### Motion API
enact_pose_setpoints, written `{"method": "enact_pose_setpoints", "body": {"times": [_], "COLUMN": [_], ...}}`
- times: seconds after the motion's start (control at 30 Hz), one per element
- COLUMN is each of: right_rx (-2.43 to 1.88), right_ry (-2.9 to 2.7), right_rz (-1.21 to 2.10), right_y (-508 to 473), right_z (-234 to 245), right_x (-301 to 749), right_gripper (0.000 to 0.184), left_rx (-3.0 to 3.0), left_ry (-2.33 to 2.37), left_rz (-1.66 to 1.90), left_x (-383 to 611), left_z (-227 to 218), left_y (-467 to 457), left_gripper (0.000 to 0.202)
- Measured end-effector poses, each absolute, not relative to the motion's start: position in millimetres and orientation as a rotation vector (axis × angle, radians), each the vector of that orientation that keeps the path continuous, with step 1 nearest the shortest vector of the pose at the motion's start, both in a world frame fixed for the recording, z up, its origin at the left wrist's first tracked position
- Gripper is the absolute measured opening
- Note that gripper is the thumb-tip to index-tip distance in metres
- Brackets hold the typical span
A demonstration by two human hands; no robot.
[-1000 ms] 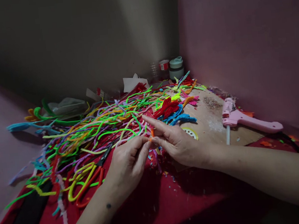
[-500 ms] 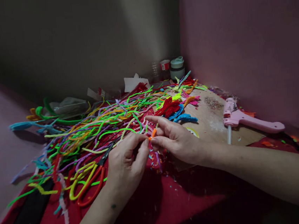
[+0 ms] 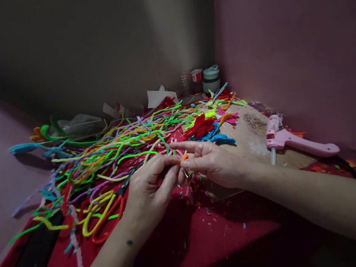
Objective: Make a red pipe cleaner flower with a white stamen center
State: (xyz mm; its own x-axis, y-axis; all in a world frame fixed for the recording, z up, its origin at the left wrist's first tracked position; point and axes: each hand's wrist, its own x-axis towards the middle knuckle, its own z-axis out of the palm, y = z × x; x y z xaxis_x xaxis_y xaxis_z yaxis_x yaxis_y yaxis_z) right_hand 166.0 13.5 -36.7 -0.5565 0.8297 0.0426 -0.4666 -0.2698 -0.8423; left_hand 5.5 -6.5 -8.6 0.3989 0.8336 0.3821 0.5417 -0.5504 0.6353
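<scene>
Between my two hands is a short orange pipe cleaner piece (image 3: 184,157), mostly covered by fingers. My left hand (image 3: 156,182) pinches at its left end with thumb and forefinger. From the other side my right hand (image 3: 212,161) grips it between thumb and fingers, forefinger stretched out to the left. A thin pale strand shows just below the fingertips; what it is I cannot make out. Behind the hands spreads a tangled heap of colourful pipe cleaners (image 3: 128,138). Scissors with red handles (image 3: 118,217) lie left of my left hand, partly under yellow pipe cleaners.
A pink glue gun (image 3: 301,140) rests at the right on a cardboard sheet (image 3: 254,143). Bent red pipe cleaners (image 3: 200,127) and blue ones (image 3: 221,139) lie beyond my right hand. A lidded pale green cup (image 3: 211,80) stands near the wall corner. Coloured scraps dot the red cloth (image 3: 219,234).
My hands have drawn slightly closer together around the orange piece, and the right hand has shifted a little. A pale strand now shows under the fingertips.
</scene>
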Motion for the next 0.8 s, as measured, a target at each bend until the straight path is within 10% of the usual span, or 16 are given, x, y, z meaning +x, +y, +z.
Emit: {"method": "enact_pose_setpoints", "body": {"times": [0.8], "right_rx": [-0.648], "right_ry": [-1.185], "right_rz": [1.778], "right_y": [9], "right_z": [-38], "right_x": [161], "right_gripper": [0.060], "left_rx": [2.592], "left_ry": [1.254], "left_rz": [0.979], "left_x": [5], "left_z": [-10], "left_y": [-7], "left_gripper": [0.010]}}
